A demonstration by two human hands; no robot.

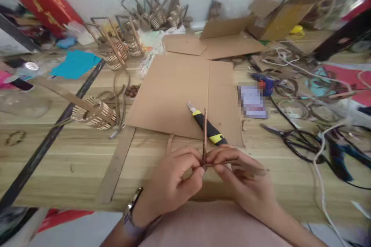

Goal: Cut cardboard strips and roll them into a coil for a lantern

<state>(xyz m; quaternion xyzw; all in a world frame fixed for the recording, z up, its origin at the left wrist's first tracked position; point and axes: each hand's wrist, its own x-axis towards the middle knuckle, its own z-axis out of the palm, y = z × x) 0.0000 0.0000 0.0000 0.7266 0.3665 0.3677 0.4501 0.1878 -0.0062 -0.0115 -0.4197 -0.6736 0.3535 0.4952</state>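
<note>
My left hand [179, 177], with a watch on its wrist, pinches the lower end of a thin brown strip [205, 131] close to my body. From the other side my right hand [246, 177] pinches at the same spot, its fingertips almost touching those of the left. The strip stands up between the hands and looks braided or dark along one edge. Just beyond lies a black and yellow utility knife [207, 125], partly on a flat cardboard sheet [174, 85], its handle end close to my right fingers. What exactly sits between the fingertips is hidden.
On the left lies a small woven basket [95, 114] with a long strip. More handled baskets [116, 48] stand at the back. To the right are black scissors [295, 141], pliers [342, 158], a blue glue gun [263, 83] and a white cord [320, 170].
</note>
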